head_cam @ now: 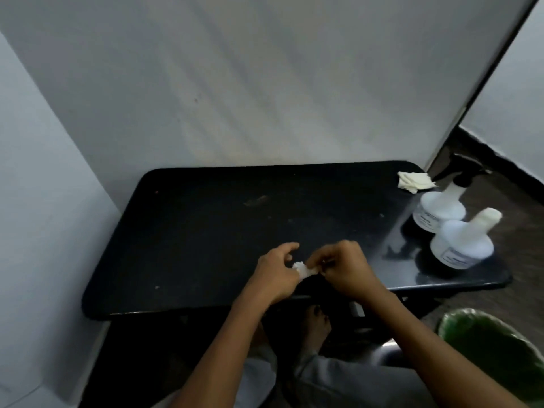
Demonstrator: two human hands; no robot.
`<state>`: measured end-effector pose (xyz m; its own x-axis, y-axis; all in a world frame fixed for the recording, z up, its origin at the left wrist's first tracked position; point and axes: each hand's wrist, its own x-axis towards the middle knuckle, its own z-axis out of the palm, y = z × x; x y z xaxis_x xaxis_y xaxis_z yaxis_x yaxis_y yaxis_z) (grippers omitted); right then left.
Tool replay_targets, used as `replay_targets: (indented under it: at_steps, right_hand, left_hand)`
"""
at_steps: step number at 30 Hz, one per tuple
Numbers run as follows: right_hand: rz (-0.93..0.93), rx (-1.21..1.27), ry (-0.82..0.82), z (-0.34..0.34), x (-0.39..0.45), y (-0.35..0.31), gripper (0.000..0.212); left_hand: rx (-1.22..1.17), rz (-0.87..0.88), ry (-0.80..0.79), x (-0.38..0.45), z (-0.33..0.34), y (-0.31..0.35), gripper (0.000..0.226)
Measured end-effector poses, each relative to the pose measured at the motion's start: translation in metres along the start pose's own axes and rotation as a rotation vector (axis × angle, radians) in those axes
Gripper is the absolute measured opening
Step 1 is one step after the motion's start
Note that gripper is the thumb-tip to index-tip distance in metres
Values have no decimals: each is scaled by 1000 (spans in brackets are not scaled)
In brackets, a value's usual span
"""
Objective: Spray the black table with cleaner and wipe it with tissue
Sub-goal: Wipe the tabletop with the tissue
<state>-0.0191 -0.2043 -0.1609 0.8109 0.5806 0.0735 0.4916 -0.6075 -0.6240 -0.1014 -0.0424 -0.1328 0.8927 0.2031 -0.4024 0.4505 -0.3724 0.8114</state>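
The black table (pixel 206 231) fills the middle of the view, with faint smudges on its top. Over its near edge, my left hand (pixel 276 275) and my right hand (pixel 344 269) both pinch a small crumpled white tissue (pixel 393 270) between them. A white spray bottle with a black trigger head (pixel 441 207) stands at the table's right end. In front of it stands a second white bottle with a white nozzle (pixel 462 245). A wad of folded tissue (pixel 413 181) lies at the far right corner.
White walls close in behind and to the left of the table. A bin with a green liner (pixel 494 348) stands on the floor at the lower right. My bare feet (pixel 315 328) and knees show under the table's front edge.
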Motion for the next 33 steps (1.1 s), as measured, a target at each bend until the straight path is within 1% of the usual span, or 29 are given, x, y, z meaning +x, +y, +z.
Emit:
replay_targets:
  at_steps: [2, 5, 7, 10, 12, 14, 16, 18, 22, 25, 26, 28, 29, 31, 33]
  right_hand:
    - [35, 120, 76, -14, -2, 1, 29]
    - [76, 298, 253, -34, -5, -1, 33]
    - [141, 380, 337, -45, -7, 0, 35]
    - [330, 514, 369, -58, -13, 7, 32]
    - [504, 633, 387, -71, -17, 17, 27]
    - [584, 736, 383, -84, -22, 31, 19]
    - [561, 726, 363, -94, -31, 45, 11]
    - [580, 690, 418, -104, -47, 64, 9]
    - [753, 609, 602, -119, -87, 115, 14]
    - [905, 633, 682, -125, -119, 158, 21]
    - [960, 630, 691, -124, -129, 171, 18]
    - [1074, 546, 693, -119, -148, 197, 11]
    - [1139, 494, 709, -115, -159, 209, 13]
    - [1237, 404, 773, -104, -178, 223, 14]
    - [1293, 399, 835, -92, -195, 234, 12]
  left_hand:
    - [-14, 78, 14, 1, 16, 16, 49]
    - [-63, 125, 114, 2, 32, 41, 26]
    - [-105, 157, 171, 1, 43, 56, 18]
    - [-113, 164, 194, 2, 66, 76, 17]
    - [-122, 147, 149, 7, 88, 89, 21]
    - [-159, 137, 98, 13, 111, 100, 25]
    - [-245, 146, 79, 15, 136, 110, 26]
    - [-342, 152, 49, 16, 165, 117, 27]
    - [-448, 161, -68, 23, 222, 120, 27]
    - [-483, 133, -158, 29, 263, 120, 30]
    - [-473, 116, -206, 31, 279, 117, 30]
    - [-413, 82, -297, 34, 314, 108, 22]
    - [-360, 68, -326, 35, 334, 101, 19]
    - [-244, 67, -382, 37, 368, 81, 23]
    - [-180, 88, -496, 35, 394, 68, 26]
